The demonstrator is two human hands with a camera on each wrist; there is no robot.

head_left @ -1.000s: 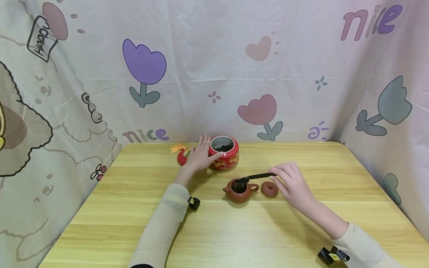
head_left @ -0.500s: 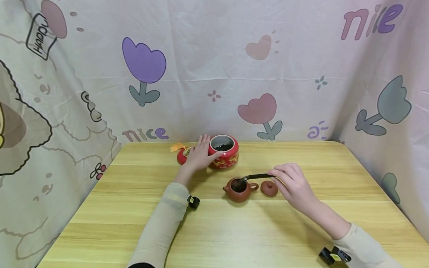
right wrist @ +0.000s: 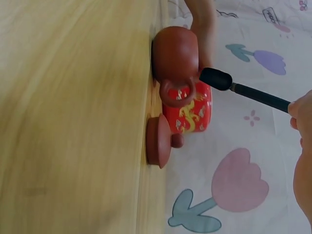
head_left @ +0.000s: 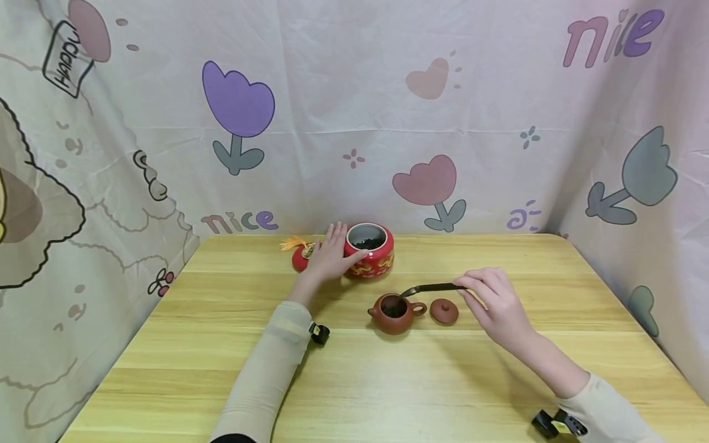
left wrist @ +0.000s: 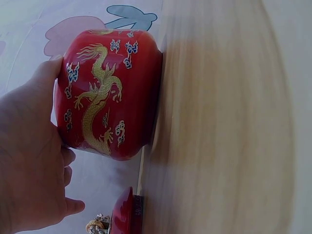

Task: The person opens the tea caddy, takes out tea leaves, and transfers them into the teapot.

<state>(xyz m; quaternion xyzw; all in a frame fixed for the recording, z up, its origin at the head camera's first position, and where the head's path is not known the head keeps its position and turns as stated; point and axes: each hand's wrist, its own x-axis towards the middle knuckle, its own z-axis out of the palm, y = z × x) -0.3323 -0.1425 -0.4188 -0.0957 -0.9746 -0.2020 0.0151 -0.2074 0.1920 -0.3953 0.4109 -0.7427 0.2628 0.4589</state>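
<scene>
In the head view my left hand [head_left: 328, 255] rests against the left side of a red jar [head_left: 372, 266] with gold dragons. Its fingers look straight and its thumb touches the jar near the rim. Dark loose leaves show inside the jar. My right hand [head_left: 495, 307] pinches the black handle of a small tea scoop [head_left: 434, 287]. The scoop's head hangs tilted at the mouth of a brown clay teapot [head_left: 390, 324], which has dark leaves inside. Seen from the right wrist, the scoop's dark head [right wrist: 216, 79] is just above the teapot [right wrist: 175, 53].
The teapot's brown lid [head_left: 444, 312] lies right of its handle. A red jar lid [head_left: 301, 259] with an orange tassel lies left of the jar, partly behind my left hand. Printed cloth [head_left: 332, 92] stands behind the wooden table [head_left: 354, 387].
My right hand has moved slightly right and up, drawing the scoop's head from inside the teapot to its rim. My left hand and the jar stay in place.
</scene>
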